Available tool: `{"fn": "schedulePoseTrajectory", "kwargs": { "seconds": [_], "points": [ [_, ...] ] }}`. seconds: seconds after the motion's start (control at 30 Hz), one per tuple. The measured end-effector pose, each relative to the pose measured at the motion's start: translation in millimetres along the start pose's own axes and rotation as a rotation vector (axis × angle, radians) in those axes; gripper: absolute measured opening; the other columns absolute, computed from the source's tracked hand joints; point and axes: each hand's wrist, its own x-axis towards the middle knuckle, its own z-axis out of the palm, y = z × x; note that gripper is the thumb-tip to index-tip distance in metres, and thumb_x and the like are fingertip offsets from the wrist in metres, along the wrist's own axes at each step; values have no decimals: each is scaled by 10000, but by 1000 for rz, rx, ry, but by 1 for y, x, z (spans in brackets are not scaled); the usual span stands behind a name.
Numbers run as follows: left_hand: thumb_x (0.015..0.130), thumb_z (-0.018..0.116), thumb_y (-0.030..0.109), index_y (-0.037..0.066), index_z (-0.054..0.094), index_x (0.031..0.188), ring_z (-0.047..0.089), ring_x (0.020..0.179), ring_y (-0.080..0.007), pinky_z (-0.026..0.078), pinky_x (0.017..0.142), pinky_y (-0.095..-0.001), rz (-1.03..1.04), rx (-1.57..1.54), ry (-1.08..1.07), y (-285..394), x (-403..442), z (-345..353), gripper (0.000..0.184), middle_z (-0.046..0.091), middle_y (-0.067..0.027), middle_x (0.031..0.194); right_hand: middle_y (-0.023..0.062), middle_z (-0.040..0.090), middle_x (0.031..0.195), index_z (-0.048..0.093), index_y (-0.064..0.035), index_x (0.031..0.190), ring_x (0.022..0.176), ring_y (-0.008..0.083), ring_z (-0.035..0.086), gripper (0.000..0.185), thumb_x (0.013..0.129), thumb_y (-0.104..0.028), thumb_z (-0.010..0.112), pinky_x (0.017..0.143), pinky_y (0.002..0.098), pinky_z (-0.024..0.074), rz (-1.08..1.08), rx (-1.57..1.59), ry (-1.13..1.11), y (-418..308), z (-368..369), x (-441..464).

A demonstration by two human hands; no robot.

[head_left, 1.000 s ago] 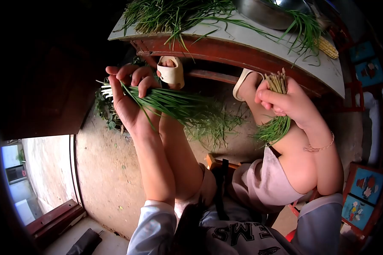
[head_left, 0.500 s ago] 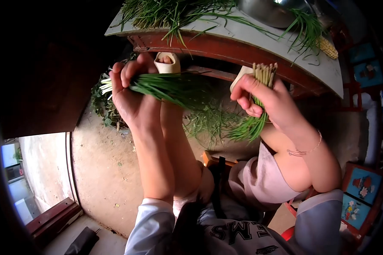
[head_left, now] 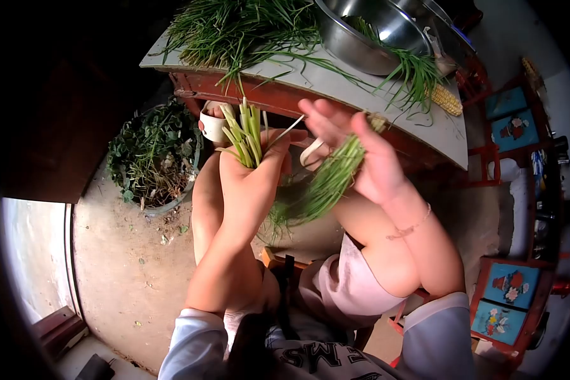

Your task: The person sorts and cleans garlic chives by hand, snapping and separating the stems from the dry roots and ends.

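Seen from the wearer's head, a white worktop (head_left: 440, 126) with a reddish wooden side. In front of the worktop, the left hand (head_left: 253, 174) grips a bunch of chives (head_left: 249, 136), pale stem ends pointing up. Beside it, the right hand (head_left: 370, 155), fingers stretched out, has a slightly blurred second bunch (head_left: 335, 174) between thumb and fingers. On the worktop's left lies a large chive heap (head_left: 240, 31); on its right, a steel bowl (head_left: 348, 50) and a corn cob (head_left: 446, 101). On the floor, left of the worktop, a basin (head_left: 164, 209) holds leafy scraps (head_left: 149, 149).
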Motion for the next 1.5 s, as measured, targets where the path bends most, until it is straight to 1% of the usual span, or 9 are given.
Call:
{"fn": "schedulePoseTrajectory", "kwargs": {
  "seconds": [0.13,0.2,0.57,0.63,1.03,1.17,1.23,1.37,1.5],
  "points": [
    [834,451,79,-11,608,868,331,444,6,231,391,-149,-14,-74,64,3,4,-6,185,499,34,602,52,242,1346,273,-55,1282,1170,151,318,568,864,-437,323,919,303,323,8,-465,24,-1,-25,6],
    [829,466,77,-16,605,880,386,473,-6,284,412,-149,-51,-90,124,5,9,-15,175,533,22,652,38,305,1318,180,-27,1302,1245,148,179,596,877,-431,282,1028,326,71,-41,-765,86,0,-20,8],
    [660,593,96,-9,529,844,571,610,-245,431,577,-301,197,316,-192,-14,-5,20,222,546,-167,659,28,247,1349,26,-27,1319,1212,163,255,636,883,-424,267,999,284,166,-322,-780,190,17,11,15],
    [661,579,82,-8,523,854,560,616,-300,432,575,-313,127,333,-253,-15,-5,22,220,547,-176,668,50,124,1381,230,-60,1290,1261,158,84,611,858,-492,260,1011,300,66,-224,-616,229,15,18,13],
    [793,490,25,-8,522,940,461,609,-49,362,512,-177,87,93,-96,-20,9,4,153,531,15,756,98,466,1168,444,11,1149,1084,147,425,322,867,-144,433,910,260,332,-185,-967,489,-63,-57,-112],
    [820,457,70,49,524,893,340,517,-2,228,425,-140,-94,-103,-19,1,11,-5,101,497,41,748,128,422,1211,382,0,1204,1126,193,389,471,855,-311,446,941,300,293,448,-922,986,7,-96,-198],
    [825,450,77,56,518,886,331,509,0,222,411,-145,-100,-55,30,7,12,-2,94,491,45,742,122,501,1118,469,9,1118,1027,193,469,368,854,-247,453,885,291,345,480,-1209,782,-12,-101,-205],
    [819,454,57,35,514,892,384,565,-15,276,462,-141,-191,-123,5,5,12,1,97,496,31,744,83,553,951,515,25,1012,861,138,511,252,860,-119,376,784,262,396,-600,-1300,1079,-132,-129,-161],
    [810,463,31,9,511,910,440,657,-43,328,551,-141,-234,-128,24,2,15,-1,113,507,8,768,126,532,1040,453,17,1105,952,206,510,455,794,-313,487,850,276,367,-419,-1742,1311,-221,-110,-53]
  ]
}}
